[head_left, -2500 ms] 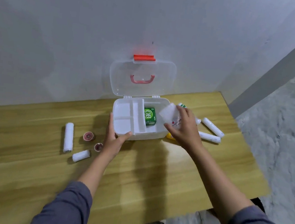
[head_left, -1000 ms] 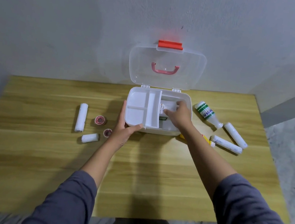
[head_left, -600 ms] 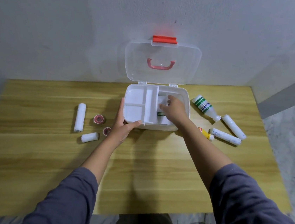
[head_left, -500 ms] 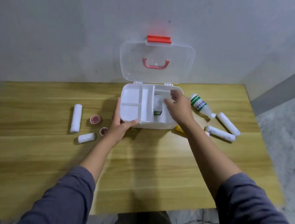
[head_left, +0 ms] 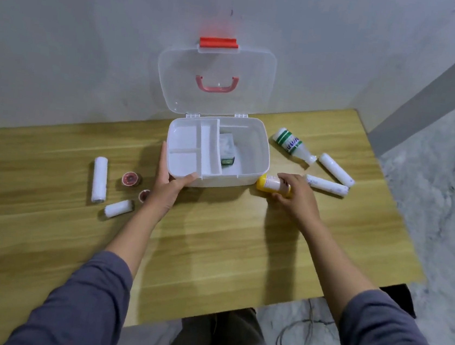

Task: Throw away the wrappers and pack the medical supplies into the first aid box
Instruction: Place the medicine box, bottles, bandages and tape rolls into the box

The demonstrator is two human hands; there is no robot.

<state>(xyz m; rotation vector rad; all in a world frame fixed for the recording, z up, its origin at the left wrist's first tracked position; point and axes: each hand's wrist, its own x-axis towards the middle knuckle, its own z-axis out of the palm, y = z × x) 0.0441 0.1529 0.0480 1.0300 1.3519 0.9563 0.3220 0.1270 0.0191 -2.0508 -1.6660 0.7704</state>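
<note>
Right hand (head_left: 293, 194) left box (head_left: 252, 172); now grips yellow bottle (head_left: 272, 183)

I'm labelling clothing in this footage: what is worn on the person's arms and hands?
Both arms wear long sleeves of plain grey-blue cloth, the left sleeve and the right sleeve each pushed up so the forearms are bare. The left hand and the right hand are bare: no gloves, and no watch, ring or markings show.
</note>
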